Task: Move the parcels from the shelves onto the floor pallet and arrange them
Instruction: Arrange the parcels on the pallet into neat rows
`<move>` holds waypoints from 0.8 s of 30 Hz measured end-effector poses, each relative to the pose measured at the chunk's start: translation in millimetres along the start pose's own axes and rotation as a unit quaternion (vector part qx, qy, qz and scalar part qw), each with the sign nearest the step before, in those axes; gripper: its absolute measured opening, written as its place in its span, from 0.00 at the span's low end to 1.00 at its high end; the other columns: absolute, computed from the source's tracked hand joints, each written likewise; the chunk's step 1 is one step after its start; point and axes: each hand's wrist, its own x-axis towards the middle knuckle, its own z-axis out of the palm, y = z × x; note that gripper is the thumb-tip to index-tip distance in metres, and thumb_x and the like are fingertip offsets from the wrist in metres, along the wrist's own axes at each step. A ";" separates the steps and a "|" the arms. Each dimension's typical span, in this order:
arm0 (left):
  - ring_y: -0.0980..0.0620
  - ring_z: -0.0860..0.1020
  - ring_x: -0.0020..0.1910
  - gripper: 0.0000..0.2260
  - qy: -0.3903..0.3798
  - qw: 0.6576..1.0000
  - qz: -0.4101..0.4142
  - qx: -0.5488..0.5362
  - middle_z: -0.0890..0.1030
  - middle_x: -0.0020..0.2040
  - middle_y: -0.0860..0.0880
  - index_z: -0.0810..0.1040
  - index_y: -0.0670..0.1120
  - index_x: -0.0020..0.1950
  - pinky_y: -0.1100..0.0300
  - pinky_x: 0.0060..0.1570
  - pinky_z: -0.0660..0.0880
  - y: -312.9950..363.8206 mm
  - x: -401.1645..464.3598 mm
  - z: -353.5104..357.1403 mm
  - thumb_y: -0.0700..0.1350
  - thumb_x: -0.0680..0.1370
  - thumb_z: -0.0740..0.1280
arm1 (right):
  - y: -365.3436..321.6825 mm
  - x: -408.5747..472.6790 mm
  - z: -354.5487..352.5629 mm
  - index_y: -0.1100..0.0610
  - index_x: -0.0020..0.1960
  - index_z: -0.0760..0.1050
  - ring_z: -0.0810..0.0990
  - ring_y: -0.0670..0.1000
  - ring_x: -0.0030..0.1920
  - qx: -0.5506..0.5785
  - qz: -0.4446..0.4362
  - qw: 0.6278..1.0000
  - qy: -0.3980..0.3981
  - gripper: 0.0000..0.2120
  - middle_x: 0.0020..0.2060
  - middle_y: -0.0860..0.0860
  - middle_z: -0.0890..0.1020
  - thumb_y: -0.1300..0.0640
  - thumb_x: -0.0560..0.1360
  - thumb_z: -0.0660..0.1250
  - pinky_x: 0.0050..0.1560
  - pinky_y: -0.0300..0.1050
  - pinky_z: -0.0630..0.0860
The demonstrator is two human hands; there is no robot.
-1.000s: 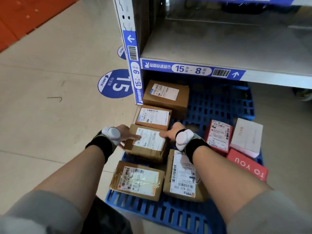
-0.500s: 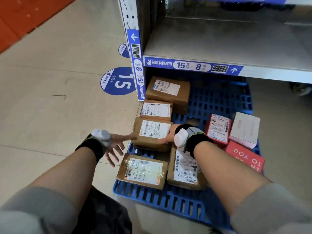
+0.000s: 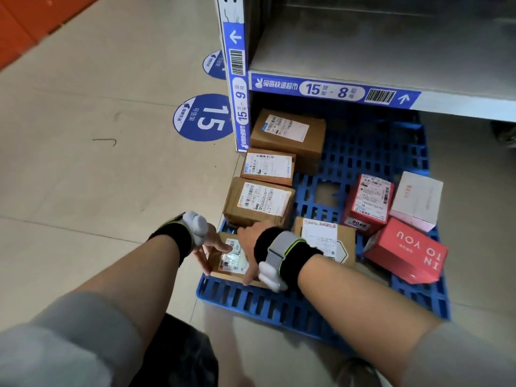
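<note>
Centrally, a brown parcel (image 3: 233,262) is shown at the 7 o'clock corner of the blue pallet (image 3: 279,303). It is touched by the left hand (image 3: 209,245), fingers straight, and overlaid by the right hand (image 3: 247,244), whose grip cannot be told.

A round blue sticker (image 3: 205,117) marked 15 lies on beige floor tiles (image 3: 83,177), orange flooring (image 3: 22,23) beyond.

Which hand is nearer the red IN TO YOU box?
Right. The right hand is on the front-left parcel, left of the red box; the left hand sits farther left, at that parcel's outer edge.
</note>
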 end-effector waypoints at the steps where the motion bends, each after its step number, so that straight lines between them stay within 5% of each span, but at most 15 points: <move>1: 0.31 0.81 0.50 0.16 0.006 1.000 0.004 -0.001 0.81 0.53 0.34 0.76 0.33 0.57 0.49 0.31 0.81 0.6 -1.2 0.0 0.44 0.76 0.71 | -1.0 -2.3 5.3 0.60 0.67 0.68 0.80 0.57 0.60 0.003 0.003 1.000 0.025 0.26 0.62 0.53 0.78 0.47 0.76 0.68 0.51 0.49 0.74; 5: 0.35 0.80 0.45 0.16 0.031 0.998 0.040 -0.022 0.78 0.58 0.34 0.73 0.32 0.62 0.48 0.29 0.81 4.0 -6.7 -0.2 0.41 0.79 0.67 | -1.4 -4.8 8.6 0.63 0.66 0.63 0.81 0.59 0.56 0.036 0.028 0.997 0.054 0.33 0.58 0.57 0.80 0.47 0.72 0.73 0.43 0.50 0.70; 13: 0.35 0.81 0.46 0.14 0.055 0.995 0.067 -0.049 0.81 0.50 0.36 0.74 0.30 0.60 0.45 0.36 0.83 8.6 -6.8 -5.8 0.38 0.80 0.65 | -4.7 2.3 16.9 0.64 0.76 0.52 0.80 0.58 0.58 0.006 0.034 0.995 0.089 0.45 0.60 0.55 0.79 0.48 0.71 0.73 0.44 0.49 0.70; 17: 0.35 0.80 0.50 0.22 0.092 0.995 0.022 0.035 0.77 0.59 0.37 0.71 0.32 0.64 0.40 0.38 0.82 17.2 -10.0 -9.6 0.47 0.78 0.68 | 2.1 -2.8 13.7 0.61 0.74 0.57 0.81 0.58 0.52 0.048 0.002 0.994 0.099 0.39 0.56 0.54 0.81 0.45 0.73 0.71 0.40 0.46 0.70; 20: 0.39 0.80 0.53 0.24 0.204 0.959 0.041 0.192 0.79 0.61 0.39 0.73 0.34 0.64 0.50 0.43 0.80 48.9 -36.6 -21.7 0.53 0.79 0.66 | 30.8 -18.3 -11.0 0.56 0.69 0.64 0.78 0.55 0.48 0.146 -0.013 0.981 0.125 0.27 0.52 0.51 0.79 0.44 0.76 0.67 0.33 0.41 0.65; 24: 0.40 0.81 0.51 0.09 0.360 0.868 0.272 0.205 0.83 0.54 0.42 0.79 0.44 0.52 0.51 0.51 0.79 111.6 -61.7 -17.6 0.47 0.77 0.63 | 109.0 -45.9 -50.1 0.56 0.62 0.71 0.79 0.59 0.54 0.165 0.105 0.969 0.150 0.21 0.57 0.56 0.80 0.43 0.77 0.65 0.44 0.46 0.73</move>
